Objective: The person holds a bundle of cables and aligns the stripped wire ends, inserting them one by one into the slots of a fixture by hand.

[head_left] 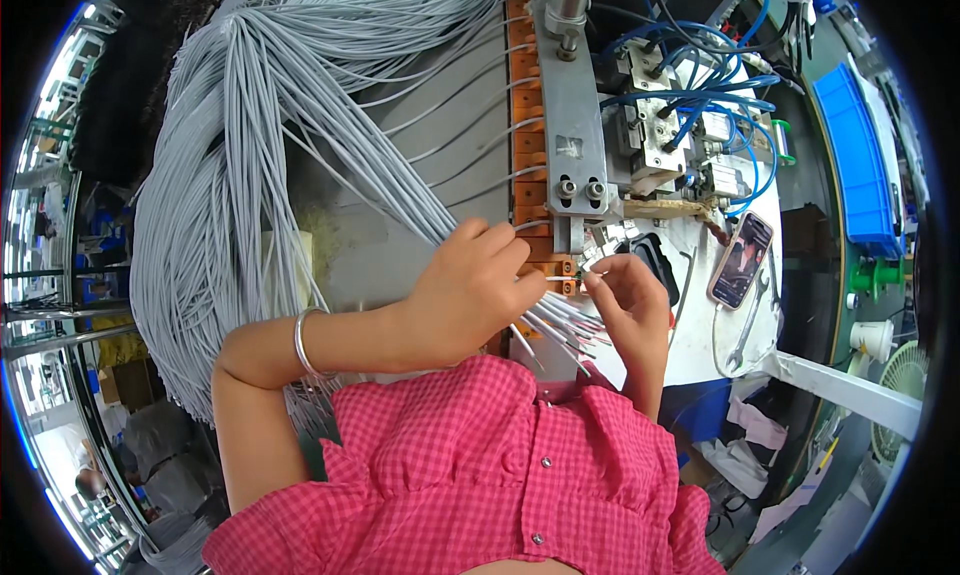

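Note:
My left hand (470, 280) is closed around a bundle of thin grey cables (415, 200), whose cut ends (560, 325) fan out below and right of the fingers. One pale cable (555, 278) reaches from this hand across an orange block toward my right hand. The thumb and index finger of my right hand (632, 305) are pinched together at that cable's end; the tip between them is too small to make out. Just above the hands runs a row of orange blocks (526, 145), with single grey cables lying into them from the left.
A large mass of grey cables (205, 245) hangs at left. Beside the blocks stands a metal press bar (575, 105), then valves with blue air hoses (690, 100). A phone (741, 262), wrench (748, 325) and hex key (684, 285) lie right; a blue bin (857, 160) stands beyond.

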Demonstrator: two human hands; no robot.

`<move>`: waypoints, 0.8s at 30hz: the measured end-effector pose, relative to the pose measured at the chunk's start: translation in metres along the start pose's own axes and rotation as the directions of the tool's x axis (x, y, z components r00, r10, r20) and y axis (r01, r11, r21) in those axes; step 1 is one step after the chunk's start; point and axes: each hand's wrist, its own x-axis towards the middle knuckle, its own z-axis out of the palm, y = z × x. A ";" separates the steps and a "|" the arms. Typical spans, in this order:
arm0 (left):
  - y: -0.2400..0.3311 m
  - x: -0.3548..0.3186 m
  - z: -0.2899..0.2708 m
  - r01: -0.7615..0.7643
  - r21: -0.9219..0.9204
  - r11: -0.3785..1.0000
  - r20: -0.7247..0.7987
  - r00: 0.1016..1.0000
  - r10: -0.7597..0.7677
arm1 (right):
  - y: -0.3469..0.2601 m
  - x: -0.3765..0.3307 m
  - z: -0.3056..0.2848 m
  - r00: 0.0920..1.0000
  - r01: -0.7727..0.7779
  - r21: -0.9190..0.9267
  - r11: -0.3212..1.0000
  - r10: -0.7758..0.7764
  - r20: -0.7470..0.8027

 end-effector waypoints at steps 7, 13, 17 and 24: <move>0.001 0.000 -0.004 0.025 -0.128 0.991 0.008 1.000 -0.024 | -0.008 -0.001 0.010 0.967 0.244 0.160 0.957 -0.253 0.039; 0.003 0.000 -0.009 0.072 -0.106 0.992 -0.011 0.997 -0.073 | -0.010 -0.006 0.011 0.994 0.065 0.191 0.979 -0.047 -0.097; 0.002 0.003 -0.013 0.076 -0.108 0.991 -0.009 0.997 -0.077 | -0.008 -0.004 0.004 0.997 0.018 0.341 0.940 -0.041 0.060; 0.001 0.001 -0.010 0.061 -0.096 0.994 0.032 0.998 -0.058 | -0.007 -0.003 0.003 0.982 -0.015 0.387 0.922 -0.058 0.179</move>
